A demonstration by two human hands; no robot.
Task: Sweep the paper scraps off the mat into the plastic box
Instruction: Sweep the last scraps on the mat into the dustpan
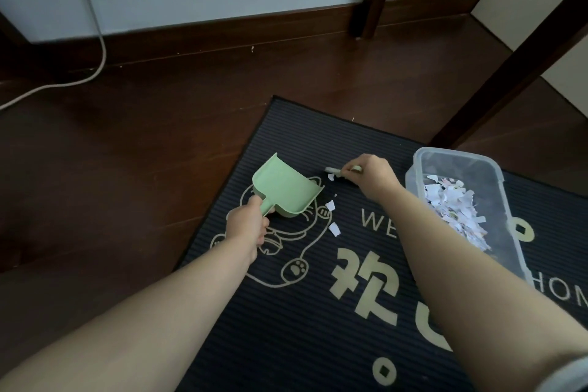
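Dark wood floor (127, 153), with the ribbed mat (302, 344) lying on it. My left hand (246, 226) grips the handle of the green dustpan (283, 188). My right hand (372, 175) is curled round a small brush (334, 171). Between the two lie a few paper scraps (334, 228) — the only loose ones I can see. Most are heaped in the plastic box (458, 153), just right of the brush hand — nearly done, I judge.
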